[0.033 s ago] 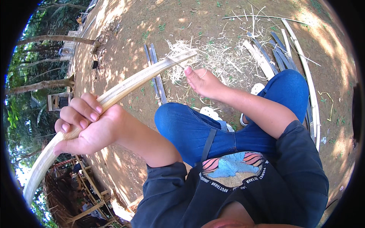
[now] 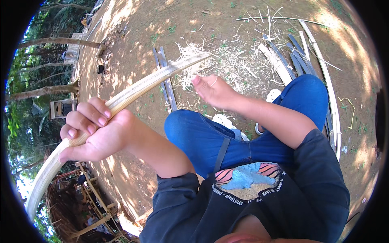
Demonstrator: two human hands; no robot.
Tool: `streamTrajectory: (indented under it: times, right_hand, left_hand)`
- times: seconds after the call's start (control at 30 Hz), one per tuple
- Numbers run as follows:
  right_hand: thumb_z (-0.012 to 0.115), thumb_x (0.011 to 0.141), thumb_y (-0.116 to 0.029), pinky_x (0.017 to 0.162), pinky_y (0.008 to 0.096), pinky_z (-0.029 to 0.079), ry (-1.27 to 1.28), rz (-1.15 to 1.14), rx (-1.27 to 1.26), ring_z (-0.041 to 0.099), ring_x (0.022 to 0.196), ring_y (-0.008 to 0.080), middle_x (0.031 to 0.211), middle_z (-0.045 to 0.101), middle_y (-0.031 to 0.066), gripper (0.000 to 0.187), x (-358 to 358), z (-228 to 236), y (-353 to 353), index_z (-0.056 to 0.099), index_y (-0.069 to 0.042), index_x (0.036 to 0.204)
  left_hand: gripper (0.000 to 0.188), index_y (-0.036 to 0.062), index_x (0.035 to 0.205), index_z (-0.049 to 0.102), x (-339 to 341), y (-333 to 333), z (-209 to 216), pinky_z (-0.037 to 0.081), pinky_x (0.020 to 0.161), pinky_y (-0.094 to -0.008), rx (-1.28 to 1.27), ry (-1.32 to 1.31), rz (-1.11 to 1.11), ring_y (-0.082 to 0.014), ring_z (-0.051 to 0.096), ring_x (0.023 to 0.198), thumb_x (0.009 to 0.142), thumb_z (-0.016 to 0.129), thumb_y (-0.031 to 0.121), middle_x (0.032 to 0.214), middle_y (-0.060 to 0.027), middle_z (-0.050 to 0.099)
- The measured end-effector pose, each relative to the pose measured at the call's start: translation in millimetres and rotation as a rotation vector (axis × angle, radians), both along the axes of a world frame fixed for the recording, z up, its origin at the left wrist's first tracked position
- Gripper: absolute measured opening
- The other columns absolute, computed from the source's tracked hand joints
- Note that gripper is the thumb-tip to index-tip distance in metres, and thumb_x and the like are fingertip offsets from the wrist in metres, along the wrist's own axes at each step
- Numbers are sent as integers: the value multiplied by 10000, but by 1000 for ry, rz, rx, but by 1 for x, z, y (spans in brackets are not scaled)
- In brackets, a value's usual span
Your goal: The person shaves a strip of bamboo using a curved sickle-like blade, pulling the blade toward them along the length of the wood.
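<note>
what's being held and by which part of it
The left hand grips the pale wooden strip partway along, away from both ends; whether the right hand holds anything is unclear.

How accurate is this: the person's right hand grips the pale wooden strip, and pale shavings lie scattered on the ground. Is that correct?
Not quite: the head view shows the left hand gripping the pale wooden strip. Pale shavings do lie scattered on the ground.

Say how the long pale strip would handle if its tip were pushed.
The pale strip is probably stiff, jutting well past the left hand without evident droop. It seems light, since that hand alone grips it. A push at the tip near the right hand might swivel it, as the grip sits far away.
</note>
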State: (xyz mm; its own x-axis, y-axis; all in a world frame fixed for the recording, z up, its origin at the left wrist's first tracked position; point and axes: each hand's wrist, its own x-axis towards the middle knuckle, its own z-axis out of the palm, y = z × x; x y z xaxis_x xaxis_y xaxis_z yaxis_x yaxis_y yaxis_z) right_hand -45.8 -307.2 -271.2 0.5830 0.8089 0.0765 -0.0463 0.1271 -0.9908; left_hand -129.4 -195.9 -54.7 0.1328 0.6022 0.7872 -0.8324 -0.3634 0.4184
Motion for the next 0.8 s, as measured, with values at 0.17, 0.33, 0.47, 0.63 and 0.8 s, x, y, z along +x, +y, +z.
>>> streamTrajectory:
  times: [0.17, 0.33, 0.47, 0.63, 0.8]
  right_hand:
    - [328, 932, -722, 520, 330, 422, -239, -22, 321, 529, 517, 150, 520, 501, 37, 776, -25, 52, -14, 590, -56, 633]
    - [303, 930, -732, 476, 307, 367, -117, -57, -1, 435, 492, 124, 515, 425, -7, 741, 24, -34, -5, 462, -94, 588]
    - [298, 913, -756, 463, 289, 347, 137, -27, -34, 409, 497, 104, 523, 411, -25, 735, 12, -9, -1, 415, -111, 580]
    - [304, 925, -739, 459, 287, 343, -255, -28, 310, 414, 489, 101, 501, 382, -24, 725, -16, 47, -12, 415, -115, 573]
    - [302, 917, -747, 458, 292, 366, 53, -75, -116, 424, 463, 115, 493, 408, -8, 728, 24, -37, 1, 420, -123, 561]
  left_hand:
    - [558, 146, 765, 427, 14, -7, -9, 202, 316, -209, -36, -48, -1, -77, 221, 371, 927, 416, 680, 533, 34, 284]
    - [569, 146, 765, 430, -2, 6, 17, 196, 322, -210, 28, -44, 19, -80, 228, 377, 910, 431, 696, 539, 36, 285]
    - [573, 144, 771, 410, 9, -1, -8, 186, 329, -214, 5, -35, 55, -79, 223, 380, 913, 417, 700, 539, 30, 269]
    - [578, 139, 770, 403, 21, -14, -9, 194, 324, -212, -85, -37, 94, -76, 222, 381, 920, 405, 697, 536, 32, 273]
    - [586, 142, 761, 416, 4, 4, 12, 200, 322, -211, 49, 33, 101, -76, 229, 377, 907, 416, 710, 530, 36, 282]
